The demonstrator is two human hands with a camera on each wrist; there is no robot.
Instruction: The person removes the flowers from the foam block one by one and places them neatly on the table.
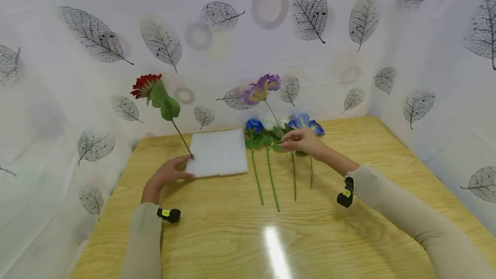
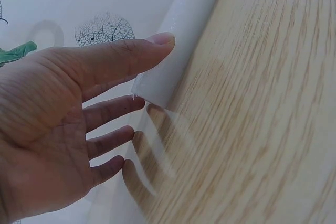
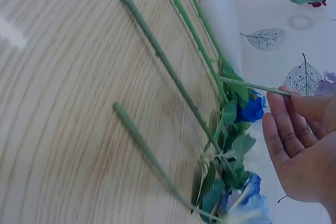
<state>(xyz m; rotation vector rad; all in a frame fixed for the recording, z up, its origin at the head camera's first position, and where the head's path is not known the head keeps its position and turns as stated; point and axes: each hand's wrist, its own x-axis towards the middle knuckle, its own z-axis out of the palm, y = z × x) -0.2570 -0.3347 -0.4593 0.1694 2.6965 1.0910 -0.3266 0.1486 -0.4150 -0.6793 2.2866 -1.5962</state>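
At center left of the head view, a red flower (image 1: 146,85) already stands stuck in the white foam block (image 1: 218,153), which the left hand (image 1: 167,174) steadies with straight, spread fingers. At center, the right hand (image 1: 300,140) pinches the stem of a purple flower (image 1: 260,89), raised above four more flowers (image 1: 271,141) lying on the table (image 1: 348,236), not yet placed.

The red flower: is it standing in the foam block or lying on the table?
Standing. The red flower rises, leaning left, its stem meeting the near left corner of the white foam block, beside the left hand.
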